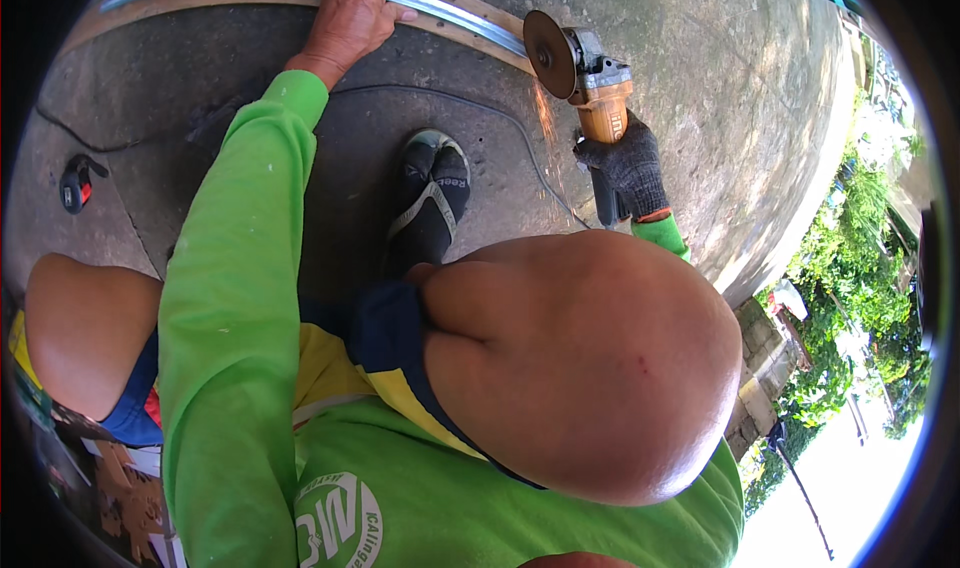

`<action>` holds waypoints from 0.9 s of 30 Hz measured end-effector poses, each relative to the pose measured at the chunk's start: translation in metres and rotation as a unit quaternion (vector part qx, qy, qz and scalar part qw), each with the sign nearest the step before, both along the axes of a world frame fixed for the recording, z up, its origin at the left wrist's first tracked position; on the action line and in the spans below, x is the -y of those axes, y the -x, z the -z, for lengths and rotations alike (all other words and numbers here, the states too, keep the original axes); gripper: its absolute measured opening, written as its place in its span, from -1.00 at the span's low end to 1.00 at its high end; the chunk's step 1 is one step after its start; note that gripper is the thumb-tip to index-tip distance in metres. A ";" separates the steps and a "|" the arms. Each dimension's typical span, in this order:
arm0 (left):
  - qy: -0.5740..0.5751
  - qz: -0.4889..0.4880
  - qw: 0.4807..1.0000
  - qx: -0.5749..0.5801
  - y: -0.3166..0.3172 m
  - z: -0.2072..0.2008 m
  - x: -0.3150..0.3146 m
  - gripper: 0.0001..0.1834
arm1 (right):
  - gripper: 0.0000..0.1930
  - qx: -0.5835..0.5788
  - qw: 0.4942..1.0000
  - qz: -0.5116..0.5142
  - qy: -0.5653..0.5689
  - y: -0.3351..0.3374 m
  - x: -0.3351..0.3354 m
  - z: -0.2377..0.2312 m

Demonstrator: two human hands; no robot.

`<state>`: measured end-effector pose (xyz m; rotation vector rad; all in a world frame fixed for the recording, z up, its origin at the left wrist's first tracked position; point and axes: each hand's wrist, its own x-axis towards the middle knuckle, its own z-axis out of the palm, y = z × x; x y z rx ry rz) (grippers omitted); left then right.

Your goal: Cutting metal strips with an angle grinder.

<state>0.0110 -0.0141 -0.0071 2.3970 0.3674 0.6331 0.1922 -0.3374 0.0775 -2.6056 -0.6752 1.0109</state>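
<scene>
The bare left hand [352, 8] presses flat on the metal strip [450, 16] to steady it, while right of that hand the gloved right hand [625, 163] grips the angle grinder [585, 73] (sparks flying) against the strip's edge.

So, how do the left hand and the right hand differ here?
The left hand is bare; the right hand wears a dark knit glove. The left hand presses flat on the long metal strip; the right hand is closed around the orange angle grinder. The left hand reaches further forward than the right hand. Both arms wear green sleeves.
</scene>
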 end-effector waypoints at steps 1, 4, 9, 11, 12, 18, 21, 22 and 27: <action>0.002 0.003 1.000 0.000 0.000 -0.001 0.000 -0.80 | -0.49 0.013 1.000 -0.001 0.002 0.001 -0.001 0.000; 0.006 0.008 1.000 -0.002 0.000 -0.001 -0.001 -0.80 | -0.51 0.026 1.000 -0.005 0.010 -0.002 -0.004 0.005; 0.009 0.012 1.000 0.003 0.000 -0.001 -0.002 -0.81 | -0.52 0.028 1.000 -0.010 -0.004 -0.005 0.004 0.009; 0.004 0.013 1.000 0.011 -0.001 0.002 -0.003 -0.81 | -0.52 0.008 1.000 0.013 0.012 -0.005 0.010 0.010; 0.004 0.013 1.000 0.009 0.000 0.003 -0.003 -0.81 | -0.52 0.007 1.000 0.012 0.012 -0.002 0.007 0.007; 0.005 0.020 1.000 0.015 0.000 -0.002 -0.002 -0.79 | -0.37 -0.004 0.999 0.021 0.031 -0.006 -0.005 0.007; 0.006 0.022 0.999 0.024 0.001 -0.002 -0.003 -0.80 | -0.38 0.006 1.000 0.003 0.016 -0.006 -0.004 0.009; 0.007 0.015 1.000 0.009 0.000 -0.001 -0.002 -0.81 | -0.43 0.005 1.000 0.001 0.015 -0.004 -0.001 0.007; 0.007 0.011 1.000 0.001 -0.001 -0.001 -0.003 -0.84 | -0.47 -0.007 1.000 0.011 -0.001 0.001 0.005 0.003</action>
